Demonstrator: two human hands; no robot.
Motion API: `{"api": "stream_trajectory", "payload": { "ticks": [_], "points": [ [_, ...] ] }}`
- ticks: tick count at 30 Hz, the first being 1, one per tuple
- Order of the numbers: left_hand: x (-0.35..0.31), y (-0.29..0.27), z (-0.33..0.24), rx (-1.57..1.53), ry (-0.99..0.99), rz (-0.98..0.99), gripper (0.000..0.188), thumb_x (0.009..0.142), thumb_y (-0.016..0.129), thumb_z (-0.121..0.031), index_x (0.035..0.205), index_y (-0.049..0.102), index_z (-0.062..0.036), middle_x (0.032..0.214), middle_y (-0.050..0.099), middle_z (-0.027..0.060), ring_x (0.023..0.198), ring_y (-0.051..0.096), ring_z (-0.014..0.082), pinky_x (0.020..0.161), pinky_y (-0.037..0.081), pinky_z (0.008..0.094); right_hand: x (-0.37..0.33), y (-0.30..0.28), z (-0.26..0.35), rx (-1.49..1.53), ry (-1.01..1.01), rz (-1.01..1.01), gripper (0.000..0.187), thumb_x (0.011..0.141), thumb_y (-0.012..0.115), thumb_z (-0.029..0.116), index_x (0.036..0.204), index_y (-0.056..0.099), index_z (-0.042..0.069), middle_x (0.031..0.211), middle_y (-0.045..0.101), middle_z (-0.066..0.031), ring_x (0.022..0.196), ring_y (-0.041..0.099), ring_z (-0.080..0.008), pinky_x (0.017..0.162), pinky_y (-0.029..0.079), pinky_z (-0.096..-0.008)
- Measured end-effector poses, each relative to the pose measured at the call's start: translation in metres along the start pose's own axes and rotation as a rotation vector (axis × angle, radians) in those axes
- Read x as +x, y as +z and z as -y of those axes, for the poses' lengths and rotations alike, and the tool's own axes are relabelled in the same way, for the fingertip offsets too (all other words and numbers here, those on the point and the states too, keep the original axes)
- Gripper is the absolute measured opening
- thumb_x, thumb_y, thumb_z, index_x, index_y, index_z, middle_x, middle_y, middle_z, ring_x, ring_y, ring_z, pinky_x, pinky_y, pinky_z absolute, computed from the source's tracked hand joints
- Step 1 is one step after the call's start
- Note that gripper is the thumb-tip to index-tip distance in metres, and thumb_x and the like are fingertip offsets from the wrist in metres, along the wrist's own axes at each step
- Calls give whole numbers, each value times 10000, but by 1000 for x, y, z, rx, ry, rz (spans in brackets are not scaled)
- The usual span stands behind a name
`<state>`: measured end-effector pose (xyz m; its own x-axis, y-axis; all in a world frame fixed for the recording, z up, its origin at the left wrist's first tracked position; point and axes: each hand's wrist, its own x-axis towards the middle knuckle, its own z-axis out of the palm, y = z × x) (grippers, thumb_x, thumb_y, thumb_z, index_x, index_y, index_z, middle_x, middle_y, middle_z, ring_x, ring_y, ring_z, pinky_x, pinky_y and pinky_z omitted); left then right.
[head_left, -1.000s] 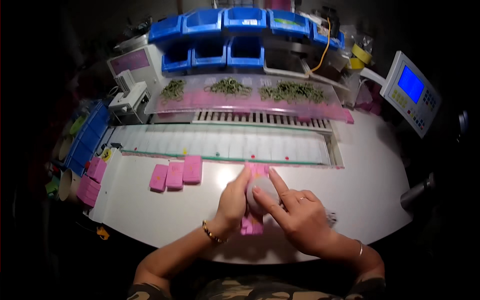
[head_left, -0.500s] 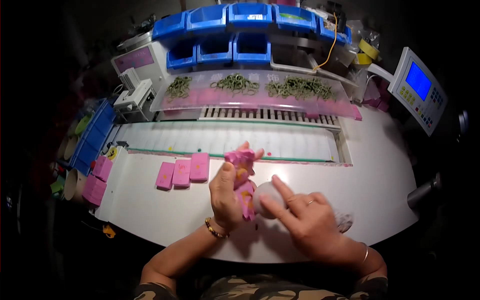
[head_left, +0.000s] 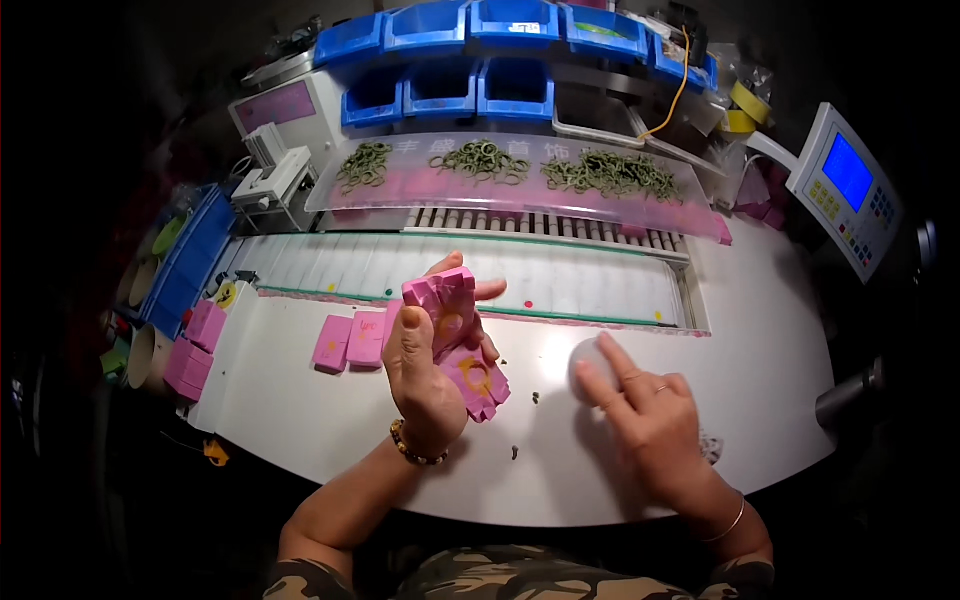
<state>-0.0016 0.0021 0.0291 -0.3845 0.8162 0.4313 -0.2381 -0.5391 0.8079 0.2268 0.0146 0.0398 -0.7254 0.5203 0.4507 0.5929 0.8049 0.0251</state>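
Observation:
My left hand is wrapped round a pink rubber mould, spread apart so its inner faces show. A yellowish ring-shaped mark lies on the lower flap. Off to the right, my right hand pinches a pale, round, disc-like thing; its blurred outline hides its exact kind. The two hands are apart, with the disc clear of the mould. To the left of my left hand lie flat pink blocks, one partly hidden by the hand. Small dark bits are scattered on the white tabletop between my forearms.
Beyond the hands runs a long white tray with green edging. Behind it, a clear sheet bears heaps of green rings. Blue bins rise at the back. A control panel stands right; stacked pink blocks sit left.
My right hand and the pale disc have moved right, away from the mould. My left hand has shifted slightly left and turned the mould so its inside shows more. The dark bits are more visible.

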Motion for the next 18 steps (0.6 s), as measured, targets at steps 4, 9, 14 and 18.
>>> {"api": "stream_trajectory", "payload": {
  "ticks": [4,9,14,18],
  "points": [
    [-3,-5,10,61,25,6,667,1014,237,-506,1353,400,45,939,599,148,647,553,155,599,484,285,-12,12,-23,-180,94,131,509,766,639,88,1270,569,85,1295,572,-161,830,600,-202,713,418,-310],
    [-13,-4,20,526,478,125,655,982,378,-480,1325,440,74,961,573,124,802,548,196,709,466,314,5,3,-4,415,167,21,469,904,627,155,1322,485,-4,1204,598,-172,988,599,-238,751,454,-314],
    [-19,7,22,616,921,326,548,791,764,-359,1197,576,-42,992,520,87,839,528,220,684,474,327,20,15,21,1875,713,150,324,984,539,161,1257,509,-11,1049,624,-53,766,580,-72,602,417,-192],
    [-34,11,23,814,944,359,509,730,821,-356,1117,585,-126,1087,478,64,931,506,229,718,477,319,25,13,14,1623,601,-88,223,965,525,51,1177,547,-16,917,630,-55,710,569,-77,613,459,-196]
  ]
}}
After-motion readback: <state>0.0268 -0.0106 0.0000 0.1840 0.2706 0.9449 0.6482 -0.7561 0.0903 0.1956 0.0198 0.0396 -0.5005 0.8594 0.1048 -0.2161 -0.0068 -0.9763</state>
